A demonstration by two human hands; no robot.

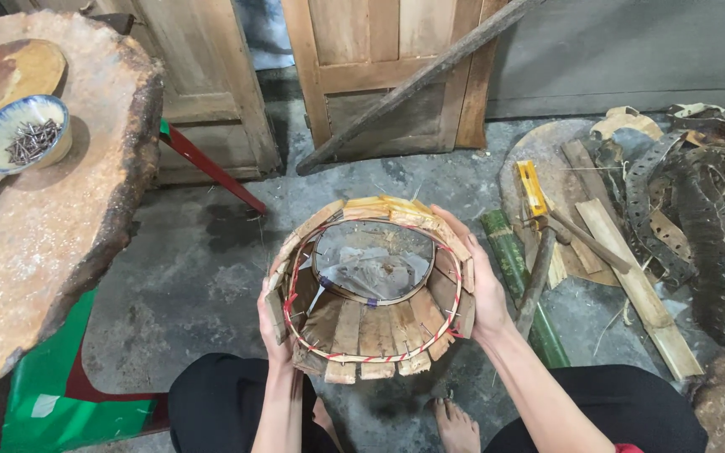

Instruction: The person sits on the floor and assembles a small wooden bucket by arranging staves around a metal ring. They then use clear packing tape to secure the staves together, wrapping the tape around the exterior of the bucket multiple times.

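I hold a round basket frame [375,331] made of short bamboo slats, bound by a red-and-white twisted cord and an inner hoop, open through its middle. My left hand [274,327] grips its left side and my right hand [480,281] clasps its right rim. It is held above the concrete floor, over my knees and bare feet.
A rough stone slab [52,226] at left carries a blue-rimmed bowl of nails [23,134]. On the right lie a green bamboo section [518,281], a hammer [547,252], a yellow tool [532,189], wooden slats [639,285] and a heap of punched strips [702,201]. Wooden doors [379,67] stand behind.
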